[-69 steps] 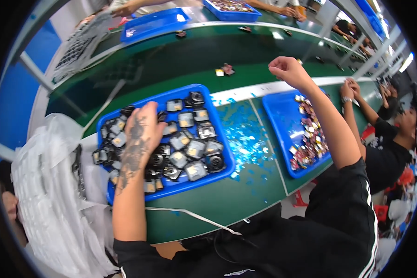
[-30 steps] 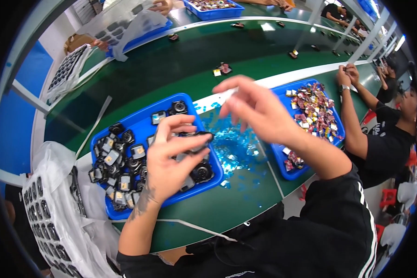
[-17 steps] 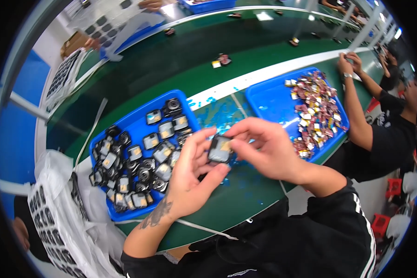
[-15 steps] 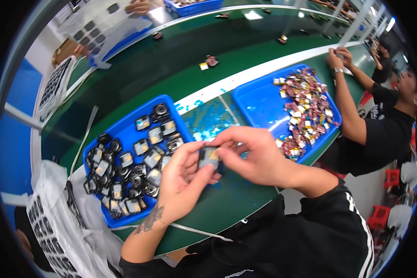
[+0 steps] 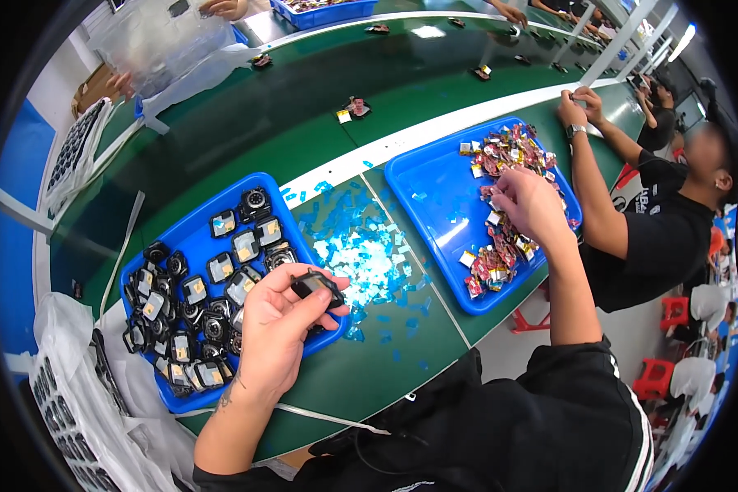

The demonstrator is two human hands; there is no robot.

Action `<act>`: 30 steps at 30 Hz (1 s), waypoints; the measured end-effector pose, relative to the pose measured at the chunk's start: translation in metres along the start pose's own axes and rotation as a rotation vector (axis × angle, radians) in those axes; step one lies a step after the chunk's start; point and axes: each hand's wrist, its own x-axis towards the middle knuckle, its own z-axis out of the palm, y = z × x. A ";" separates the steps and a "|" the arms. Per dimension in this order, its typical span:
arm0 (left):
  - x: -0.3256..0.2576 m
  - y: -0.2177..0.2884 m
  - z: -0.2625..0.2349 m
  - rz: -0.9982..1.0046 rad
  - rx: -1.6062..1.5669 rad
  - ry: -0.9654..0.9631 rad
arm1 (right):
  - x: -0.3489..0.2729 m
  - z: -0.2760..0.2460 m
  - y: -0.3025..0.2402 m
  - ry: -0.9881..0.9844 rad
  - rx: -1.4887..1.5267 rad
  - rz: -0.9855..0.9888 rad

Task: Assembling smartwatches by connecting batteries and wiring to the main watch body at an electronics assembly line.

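— How far along does the work look?

— Start with the green bench: it carries two blue trays. The left blue tray in front of me is packed with small black square modules, many showing a pale face; I'd judge most of that batch is yet to be handled. The right blue tray holds a heap of small colourful pieces along its far side, with its near half bare. Between the trays lies a scatter of pale blue film scraps, which suggests a fair number of pieces are already peeled.

— And your hands?

— My left hand is closed around one black module, pinched between thumb and fingertips just above the near corner of the left tray. My right hand is down in the colourful heap, fingers curled; whether it has gripped a piece I cannot tell, since the fingertips are hidden.

— So, roughly?

— Mid-batch, I'd say: one module in hand, plenty waiting.
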 end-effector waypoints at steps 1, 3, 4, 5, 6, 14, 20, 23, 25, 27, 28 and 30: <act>-0.002 0.003 0.000 -0.047 -0.046 -0.024 | -0.002 0.001 -0.001 0.031 0.066 0.014; -0.005 0.006 0.002 -0.091 -0.096 -0.043 | -0.006 -0.002 0.000 0.188 0.269 -0.028; -0.006 0.008 0.005 -0.077 -0.102 -0.038 | -0.008 -0.003 -0.007 0.272 0.343 -0.005; -0.007 0.008 0.007 -0.063 -0.107 -0.033 | -0.010 -0.004 -0.014 0.356 0.418 0.020; -0.008 0.007 0.007 -0.041 -0.074 -0.058 | -0.013 -0.004 -0.015 0.400 0.378 -0.064; -0.008 -0.001 0.007 0.104 0.248 -0.118 | -0.056 -0.010 -0.104 -0.018 0.979 -0.308; -0.011 -0.014 0.010 0.269 0.401 -0.114 | -0.069 0.007 -0.156 -0.157 1.065 -0.428; -0.009 -0.013 0.004 0.336 0.461 -0.044 | -0.071 0.007 -0.170 -0.176 1.165 -0.312; -0.007 -0.009 0.000 0.388 0.429 -0.044 | -0.070 0.010 -0.173 -0.193 1.186 -0.328; -0.008 -0.004 -0.002 0.104 0.146 -0.109 | -0.069 0.011 -0.173 -0.209 1.208 -0.341; -0.007 -0.004 0.000 0.122 0.003 -0.144 | -0.069 0.010 -0.173 -0.242 1.302 -0.302; -0.006 -0.003 0.000 0.057 -0.081 -0.170 | -0.068 0.009 -0.172 -0.282 1.393 -0.263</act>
